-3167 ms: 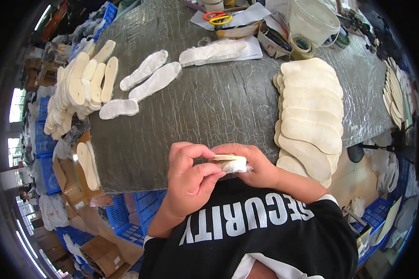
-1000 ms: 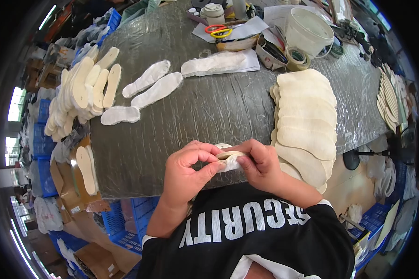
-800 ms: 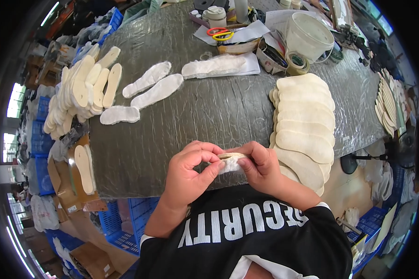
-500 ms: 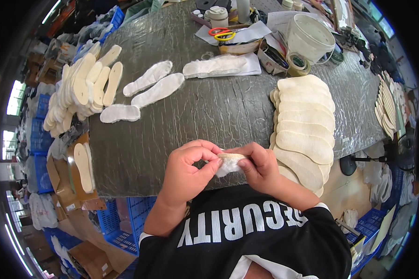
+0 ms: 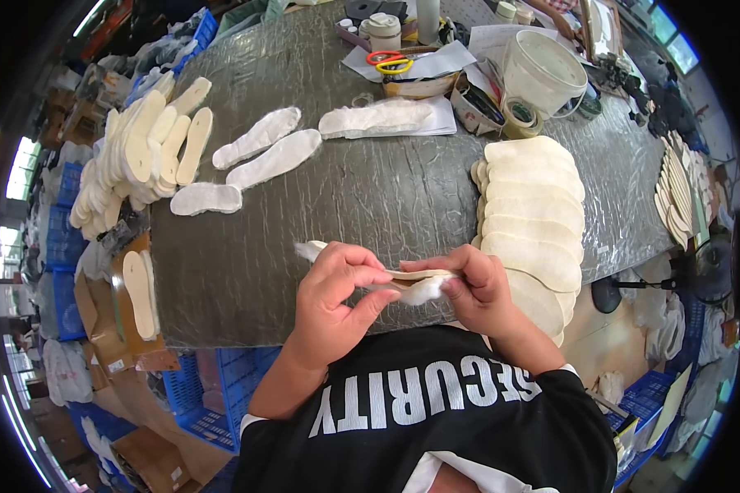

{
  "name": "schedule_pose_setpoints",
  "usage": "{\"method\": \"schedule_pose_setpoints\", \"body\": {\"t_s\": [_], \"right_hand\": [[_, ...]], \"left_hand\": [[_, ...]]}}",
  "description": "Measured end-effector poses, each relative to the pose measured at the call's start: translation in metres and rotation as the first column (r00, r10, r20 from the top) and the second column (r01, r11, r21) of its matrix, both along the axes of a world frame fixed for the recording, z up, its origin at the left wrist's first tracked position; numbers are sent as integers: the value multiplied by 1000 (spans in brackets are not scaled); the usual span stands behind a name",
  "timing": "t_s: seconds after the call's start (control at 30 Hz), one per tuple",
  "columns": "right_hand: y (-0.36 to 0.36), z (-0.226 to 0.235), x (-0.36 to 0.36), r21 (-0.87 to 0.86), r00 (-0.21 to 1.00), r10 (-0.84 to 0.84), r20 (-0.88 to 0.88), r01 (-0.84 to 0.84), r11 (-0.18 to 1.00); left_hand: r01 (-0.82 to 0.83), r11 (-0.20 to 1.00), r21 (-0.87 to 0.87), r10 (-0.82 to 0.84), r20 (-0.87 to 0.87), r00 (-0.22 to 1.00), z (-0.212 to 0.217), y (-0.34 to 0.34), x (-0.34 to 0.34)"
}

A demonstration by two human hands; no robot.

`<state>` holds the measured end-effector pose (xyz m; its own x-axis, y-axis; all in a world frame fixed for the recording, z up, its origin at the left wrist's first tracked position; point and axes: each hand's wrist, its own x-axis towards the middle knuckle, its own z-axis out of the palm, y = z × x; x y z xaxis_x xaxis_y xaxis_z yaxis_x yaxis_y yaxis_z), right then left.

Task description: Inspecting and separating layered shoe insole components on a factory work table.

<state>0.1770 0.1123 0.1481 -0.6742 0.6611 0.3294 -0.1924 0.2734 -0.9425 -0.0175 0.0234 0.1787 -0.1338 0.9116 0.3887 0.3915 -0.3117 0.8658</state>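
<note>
Far left of the left hand: fanned stack of cream insoles point(image 5: 136, 156) at the table's point(image 5: 370, 189) edge, same spot as before. Up and left of that hand, three fleecy white insoles point(image 5: 259, 156) lie flat, apart from each other, unmoved.

Left hand point(image 5: 333, 300): closed in a pinch on the insole point(image 5: 403, 279), thumb on the near side, fingers curled over the top. The insole's white tip pokes out past the knuckles to the left. 0.5 s ago that tip was hidden behind the hand; now it shows.

The insole spans between both hands, held just above the near table edge, tilted nearly edge-on. Fluffy white lining hangs under it near the right thumb.

Right hand point(image 5: 477, 287): closed on the insole's other end, fingertips on top, thumb below. Both hands sit slightly further apart than 3.2 s ago, when they were bunched together.

Just right of the right hand: overlapping row of cream insoles point(image 5: 530, 214), nearest one touching or under the wrist, cannot tell which. Further up-right: white bucket point(image 5: 543, 70), tape roll point(image 5: 520, 115), scissors point(image 5: 390, 62) on paper. No change there.
</note>
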Motion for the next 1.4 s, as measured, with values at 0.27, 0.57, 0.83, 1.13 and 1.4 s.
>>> {"method": "schedule_pose_setpoints", "body": {"t_s": [0.27,0.57,0.83,1.13,1.4], "right_hand": [[-8,-16,-3,-45,994,-22,-109,17,999],[-14,-18,-3,-3,998,31,-50,-31,1000],[-13,-22,-4,-94,980,44,-193,-63,994],[-30,-83,-11,-785,888,6,-460,-410,464],[-38,-152,-10,-916,935,-133,-328,-281,286]], "left_hand": [[14,992,122,26,-321,947,-2,0,7],[-80,996,-24,70,-291,954,-2,-1,12],[-116,992,56,129,-375,918,5,0,19],[-67,984,-163,-16,-462,887,-12,-3,15],[29,854,-519,-93,-98,991,-92,-4,-6]]}}
